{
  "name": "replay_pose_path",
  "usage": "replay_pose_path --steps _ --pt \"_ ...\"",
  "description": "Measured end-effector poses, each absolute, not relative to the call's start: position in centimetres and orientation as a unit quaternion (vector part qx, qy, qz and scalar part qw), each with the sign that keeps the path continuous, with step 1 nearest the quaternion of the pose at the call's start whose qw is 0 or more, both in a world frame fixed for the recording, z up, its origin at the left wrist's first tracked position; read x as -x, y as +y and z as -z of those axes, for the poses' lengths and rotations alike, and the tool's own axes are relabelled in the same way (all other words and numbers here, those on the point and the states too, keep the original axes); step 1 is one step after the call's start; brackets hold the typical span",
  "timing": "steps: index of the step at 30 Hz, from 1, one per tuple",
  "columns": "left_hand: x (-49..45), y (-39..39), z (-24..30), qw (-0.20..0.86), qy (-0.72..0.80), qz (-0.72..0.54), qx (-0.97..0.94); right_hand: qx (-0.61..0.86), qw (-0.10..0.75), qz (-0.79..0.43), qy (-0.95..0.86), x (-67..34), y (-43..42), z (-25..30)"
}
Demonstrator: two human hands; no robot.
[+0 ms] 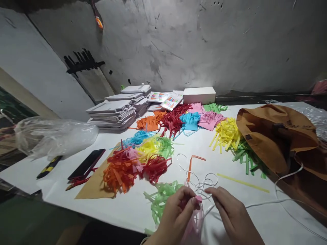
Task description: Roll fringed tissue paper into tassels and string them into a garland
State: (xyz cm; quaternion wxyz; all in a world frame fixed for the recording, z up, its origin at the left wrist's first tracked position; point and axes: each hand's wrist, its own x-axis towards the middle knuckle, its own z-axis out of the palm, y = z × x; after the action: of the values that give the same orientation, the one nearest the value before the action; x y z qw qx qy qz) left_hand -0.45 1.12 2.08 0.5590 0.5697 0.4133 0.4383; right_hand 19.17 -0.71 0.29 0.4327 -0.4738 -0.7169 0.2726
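At the near edge of the table, my left hand (177, 212) pinches the pink folded top of a tissue-paper tassel (198, 199). Its pale pink strips hang below, partly hidden by the hand. Just to the right is my right hand (231, 211), fingers together with their tips at a thin white cord (201, 183). The cord lies in loose loops beyond both hands and also trails off to the right. A light green tassel (160, 200) rests on the table beside my left hand.
Fringed tassels in several colours lie on brown paper (89, 190) and along the back. Left are a phone (87, 163), red-handled scissors (81, 180), a cutter knife (49, 166) and a plastic bag (58, 136). White stacks (112, 114), a white box (199, 95) and a brown bag (265, 136) stand behind.
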Motion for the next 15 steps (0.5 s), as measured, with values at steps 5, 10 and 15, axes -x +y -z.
replay_pose_path --steps 5,10,15 --pt "0.6 1.0 -2.4 0.575 0.405 -0.440 -0.559 0.424 0.396 -0.189 -0.793 -18.9 -0.3 -0.5" --pt "0.7 1.0 -2.1 0.597 0.396 -0.438 -0.543 0.399 0.383 -0.184 -0.813 -18.8 -0.2 -1.2" --pt "0.5 1.2 -1.6 0.609 0.385 -0.435 -0.541 0.401 0.399 -0.178 -0.805 -18.9 -0.1 -0.1"
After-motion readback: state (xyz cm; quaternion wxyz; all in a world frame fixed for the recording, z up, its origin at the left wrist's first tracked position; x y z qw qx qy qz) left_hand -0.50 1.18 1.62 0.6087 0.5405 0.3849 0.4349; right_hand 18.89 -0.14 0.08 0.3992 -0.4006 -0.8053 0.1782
